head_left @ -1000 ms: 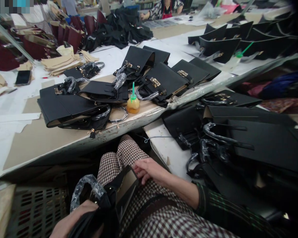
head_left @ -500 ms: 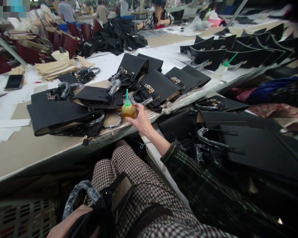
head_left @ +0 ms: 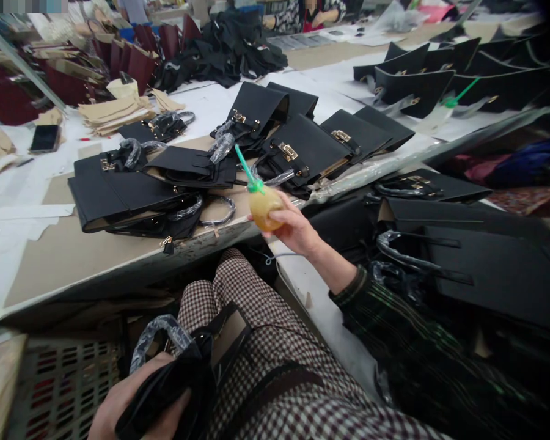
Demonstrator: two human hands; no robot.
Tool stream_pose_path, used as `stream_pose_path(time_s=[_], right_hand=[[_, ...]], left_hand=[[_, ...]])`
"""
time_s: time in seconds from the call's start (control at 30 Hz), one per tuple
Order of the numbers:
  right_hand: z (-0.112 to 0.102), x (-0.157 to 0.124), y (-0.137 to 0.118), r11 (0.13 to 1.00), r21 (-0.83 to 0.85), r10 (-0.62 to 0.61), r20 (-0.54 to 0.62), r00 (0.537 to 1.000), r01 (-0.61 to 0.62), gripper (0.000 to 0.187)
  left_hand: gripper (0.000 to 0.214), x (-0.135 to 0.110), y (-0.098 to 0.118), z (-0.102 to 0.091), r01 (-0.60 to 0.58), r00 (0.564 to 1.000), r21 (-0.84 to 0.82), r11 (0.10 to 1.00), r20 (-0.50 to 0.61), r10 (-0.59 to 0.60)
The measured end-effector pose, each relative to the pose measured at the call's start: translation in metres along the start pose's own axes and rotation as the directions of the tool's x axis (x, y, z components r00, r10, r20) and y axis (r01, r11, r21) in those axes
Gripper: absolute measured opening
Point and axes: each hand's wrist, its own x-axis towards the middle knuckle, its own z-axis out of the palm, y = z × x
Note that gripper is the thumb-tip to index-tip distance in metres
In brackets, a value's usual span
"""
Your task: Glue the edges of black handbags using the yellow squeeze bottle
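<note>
Missing the wrist of the left hand (head_left: pixel 131 388), off the bottom edge, plus part of the crate (head_left: pixel 73 349) left of it! Can't see all of the bottle (head_left: pixel 262 205) behind the right hand (head_left: pixel 297 228).

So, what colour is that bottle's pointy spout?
Green: the spout on the bottle in the right hand. The head view shows it best.

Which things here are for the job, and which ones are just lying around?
Seem part of the job:
black bag, in the left hand
yellow bottle with green nozzle, in the right hand

Probably just lying about:
phone
plastic crate, lower left
</note>
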Motion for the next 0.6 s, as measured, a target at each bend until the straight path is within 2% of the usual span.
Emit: stream_pose_path(time_s=[0.07, 0.13, 0.2, 0.27, 0.37, 0.47, 0.6], right_hand=[[-0.010, -0.034, -0.009, 0.991, 0.017, 0.130, 0.082, 0.988, -0.132, 0.068], [-0.021, -0.064, -0.012, 0.978, -0.045, 0.207, 0.049, 0.977, -0.205, 0.058], [-0.029, -0.088, -0.011, 0.967, -0.087, 0.241, -0.016, 0.970, -0.241, 0.053], [-0.031, -0.104, -0.006, 0.953, -0.116, 0.277, -0.049, 0.960, -0.281, 0.052], [-0.024, -0.116, 0.002, 0.923, -0.164, 0.352, -0.002, 0.936, -0.347, 0.050], [-0.013, -0.115, 0.009, 0.899, -0.316, 0.333, 0.043, 0.942, -0.303, 0.046], [-0.004, -0.108, 0.011, 0.867, -0.486, 0.152, 0.040, 0.988, -0.114, 0.052]], left_hand=[[0.016, -0.001, -0.001, 0.000, -0.027, 1.000, 0.012, 1.000, 0.010, 0.027], [0.015, -0.003, -0.001, 0.003, -0.038, 0.999, 0.031, 0.999, 0.012, 0.038], [0.015, -0.005, -0.001, 0.007, -0.034, 0.999, 0.094, 0.995, -0.032, 0.037], [0.018, -0.006, 0.000, 0.012, -0.058, 0.996, 0.161, 0.985, -0.064, 0.069], [0.022, -0.003, 0.003, 0.016, -0.117, 0.988, 0.207, 0.971, -0.079, 0.136], [0.019, 0.003, 0.010, 0.018, -0.170, 0.982, 0.204, 0.964, -0.042, 0.182], [0.012, 0.009, 0.022, 0.017, -0.193, 0.981, 0.161, 0.968, 0.038, 0.190]])
